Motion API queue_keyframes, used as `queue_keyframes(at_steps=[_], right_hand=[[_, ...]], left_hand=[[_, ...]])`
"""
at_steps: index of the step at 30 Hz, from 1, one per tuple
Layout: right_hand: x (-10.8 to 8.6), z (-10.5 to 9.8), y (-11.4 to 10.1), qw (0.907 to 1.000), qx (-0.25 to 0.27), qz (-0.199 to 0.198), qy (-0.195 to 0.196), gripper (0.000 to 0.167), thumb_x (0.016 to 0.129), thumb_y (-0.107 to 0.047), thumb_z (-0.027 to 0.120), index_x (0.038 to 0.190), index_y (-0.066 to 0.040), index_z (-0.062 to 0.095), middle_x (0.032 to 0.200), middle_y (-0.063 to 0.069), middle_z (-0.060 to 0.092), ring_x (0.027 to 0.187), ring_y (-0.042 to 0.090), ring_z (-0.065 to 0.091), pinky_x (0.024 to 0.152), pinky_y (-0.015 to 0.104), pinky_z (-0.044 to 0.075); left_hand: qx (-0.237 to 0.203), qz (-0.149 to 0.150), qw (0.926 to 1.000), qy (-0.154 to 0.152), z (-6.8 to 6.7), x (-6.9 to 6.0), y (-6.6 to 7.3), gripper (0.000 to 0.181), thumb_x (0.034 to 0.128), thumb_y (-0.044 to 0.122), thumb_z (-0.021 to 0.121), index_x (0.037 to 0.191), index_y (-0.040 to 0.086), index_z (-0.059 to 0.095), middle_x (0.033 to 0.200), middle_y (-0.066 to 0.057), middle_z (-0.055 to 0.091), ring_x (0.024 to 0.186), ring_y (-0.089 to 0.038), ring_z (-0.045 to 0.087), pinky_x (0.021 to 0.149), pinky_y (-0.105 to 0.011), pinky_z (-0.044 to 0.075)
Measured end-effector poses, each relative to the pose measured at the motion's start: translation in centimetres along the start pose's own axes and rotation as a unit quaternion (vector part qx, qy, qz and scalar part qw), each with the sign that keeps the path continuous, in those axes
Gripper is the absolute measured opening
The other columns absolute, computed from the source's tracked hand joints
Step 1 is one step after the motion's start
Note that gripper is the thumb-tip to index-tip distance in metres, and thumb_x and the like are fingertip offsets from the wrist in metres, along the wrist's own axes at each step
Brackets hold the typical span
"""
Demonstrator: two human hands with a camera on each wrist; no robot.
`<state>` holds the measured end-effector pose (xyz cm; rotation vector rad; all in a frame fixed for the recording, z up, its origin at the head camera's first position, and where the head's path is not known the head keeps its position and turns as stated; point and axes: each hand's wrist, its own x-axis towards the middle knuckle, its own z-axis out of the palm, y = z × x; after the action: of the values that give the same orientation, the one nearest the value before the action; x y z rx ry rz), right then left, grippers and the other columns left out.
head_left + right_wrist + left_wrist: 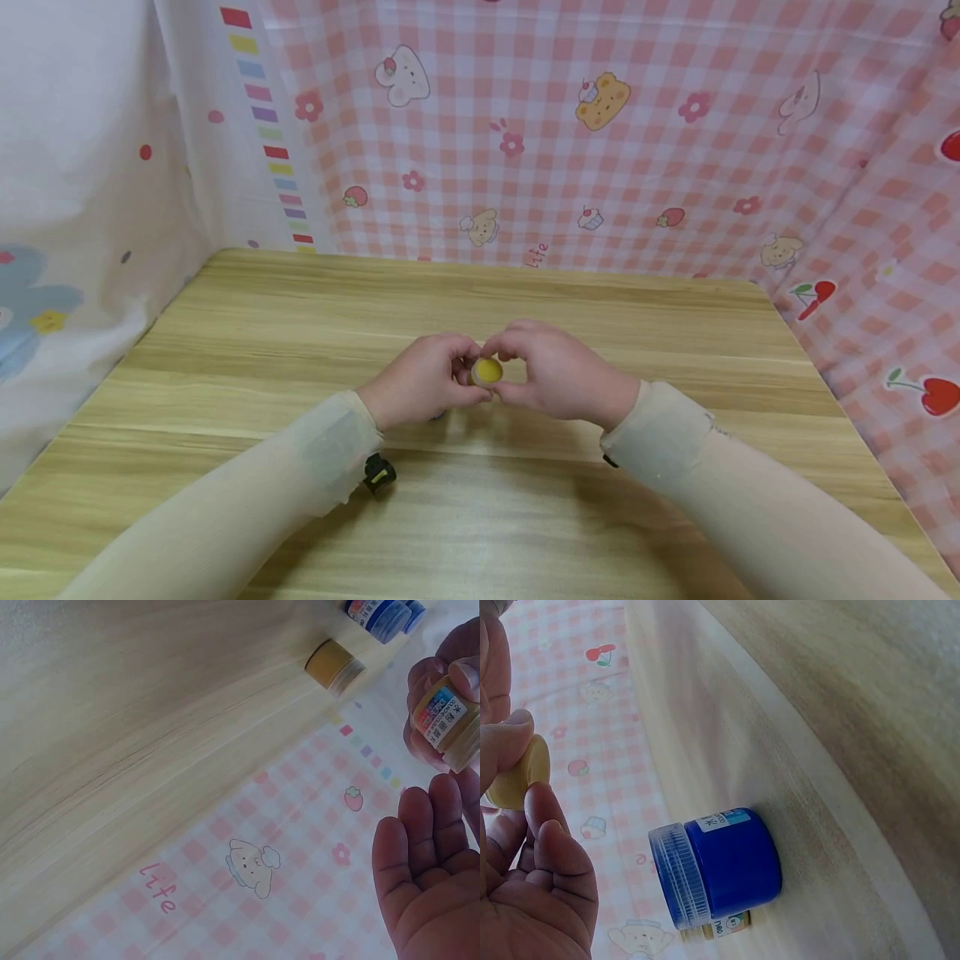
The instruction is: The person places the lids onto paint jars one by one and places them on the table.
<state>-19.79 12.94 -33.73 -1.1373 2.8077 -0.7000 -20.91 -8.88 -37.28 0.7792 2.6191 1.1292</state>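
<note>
Between both hands is a small yellow paint jar with a clear lid and, in the right wrist view, a printed label. My left hand grips the jar's body between thumb and fingers, above the table. At the lid's rim, the thumb and forefinger of my right hand pinch from two sides; its other fingers extend in the right wrist view. A blue paint jar stands on the table below my left hand, mostly hidden in the head view.
Another yellow jar and a second blue jar stand near the blue one on the wooden table. Pink checked cloth hangs behind the table and along the right; white cloth hangs at the left.
</note>
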Motion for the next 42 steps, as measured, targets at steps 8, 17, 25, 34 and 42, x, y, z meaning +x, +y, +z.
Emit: queue_keyframes(at_steps=[8, 17, 25, 34, 42], right_hand=[[-0.01, -0.03, 0.09, 1.0, 0.0, 0.006, -0.003, 0.032, 0.092, -0.022, 0.082, 0.12, -0.011, 0.073, 0.109, 0.002, 0.069, 0.103, 0.022, 0.068, 0.091, 0.04, 0.058], [-0.01, -0.11, -0.02, 1.0, -0.003, 0.003, -0.007, 0.032, 0.091, -0.021, 0.083, 0.119, -0.01, 0.073, 0.11, 0.002, 0.069, 0.103, 0.02, 0.067, 0.092, 0.04, 0.058], [-0.03, -0.07, 0.04, 1.0, 0.001, -0.003, -0.006, 0.033, 0.091, -0.021, 0.082, 0.121, -0.011, 0.072, 0.109, 0.001, 0.068, 0.103, 0.021, 0.067, 0.091, 0.039, 0.058], [-0.04, -0.04, 0.04, 1.0, 0.001, 0.005, -0.006, 0.033, 0.091, -0.024, 0.082, 0.121, -0.012, 0.073, 0.109, 0.001, 0.069, 0.104, 0.021, 0.067, 0.091, 0.04, 0.058], [-0.04, -0.05, -0.11, 1.0, -0.007, 0.0, -0.004, 0.031, 0.091, -0.022, 0.082, 0.119, -0.011, 0.074, 0.111, 0.002, 0.07, 0.104, 0.02, 0.068, 0.093, 0.04, 0.058]], left_hand=[[0.001, -0.001, 1.0, -0.001, -0.05, -0.05, 0.22, 0.023, 0.0881, 0.021, 0.087, 0.103, 0.011, 0.072, 0.085, 0.002, 0.065, 0.078, -0.011, 0.059, 0.072, -0.026, 0.052], [0.0, -0.002, 1.0, -0.002, -0.01, 0.0, 0.33, 0.024, 0.0882, 0.021, 0.087, 0.105, 0.012, 0.073, 0.086, 0.002, 0.066, 0.078, -0.011, 0.059, 0.072, -0.027, 0.052], [0.006, -0.005, 1.0, -0.003, -0.08, -0.09, 0.49, 0.022, 0.0883, 0.021, 0.087, 0.101, 0.012, 0.071, 0.084, 0.002, 0.065, 0.078, -0.012, 0.058, 0.072, -0.027, 0.051], [0.004, -0.006, 1.0, -0.001, -0.07, -0.12, 0.53, 0.022, 0.0887, 0.023, 0.087, 0.101, 0.012, 0.072, 0.085, 0.002, 0.064, 0.078, -0.012, 0.058, 0.072, -0.027, 0.051], [0.003, -0.006, 1.0, -0.003, -0.07, -0.05, 0.45, 0.023, 0.0879, 0.022, 0.087, 0.103, 0.012, 0.073, 0.086, 0.002, 0.066, 0.078, -0.012, 0.059, 0.071, -0.027, 0.052]])
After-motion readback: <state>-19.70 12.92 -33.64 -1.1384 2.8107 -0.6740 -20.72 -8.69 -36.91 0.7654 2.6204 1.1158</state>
